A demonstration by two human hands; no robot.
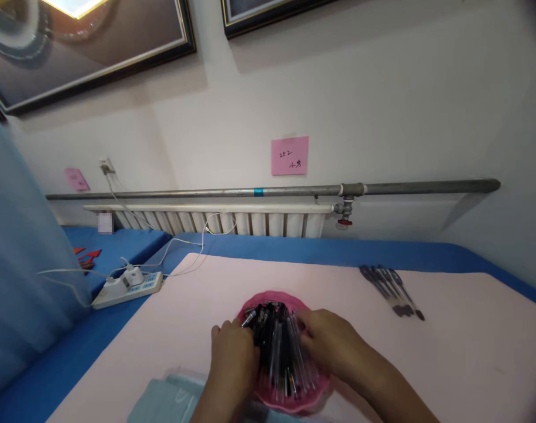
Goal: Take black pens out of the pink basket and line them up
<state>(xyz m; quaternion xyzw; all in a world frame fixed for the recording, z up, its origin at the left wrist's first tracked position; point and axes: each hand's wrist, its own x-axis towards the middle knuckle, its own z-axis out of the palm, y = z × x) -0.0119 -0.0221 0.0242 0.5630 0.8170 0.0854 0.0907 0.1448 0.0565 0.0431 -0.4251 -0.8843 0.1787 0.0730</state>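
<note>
A pink scalloped plastic basket (294, 405) stands on the pink table cover, filled with black and clear pens (277, 346) lying lengthwise. My left hand (233, 355) is at the basket's left side, its fingers curled inward against the pens. What those fingers grip is hidden. From the right, my right hand (330, 341) reaches over the rim with bent fingers among the clear pens; its fingertips are partly hidden, so I cannot make out what they hold. Several dark-capped pens (391, 291) lie side by side on the cover, to the right and farther back.
A light blue packet or cloth (166, 399) lies at the front left. Farther left, a white power strip (129, 289) with plugs and cables rests on the blue surface (162, 258). A radiator (250, 223) and metal pipe (206, 192) run along the wall behind.
</note>
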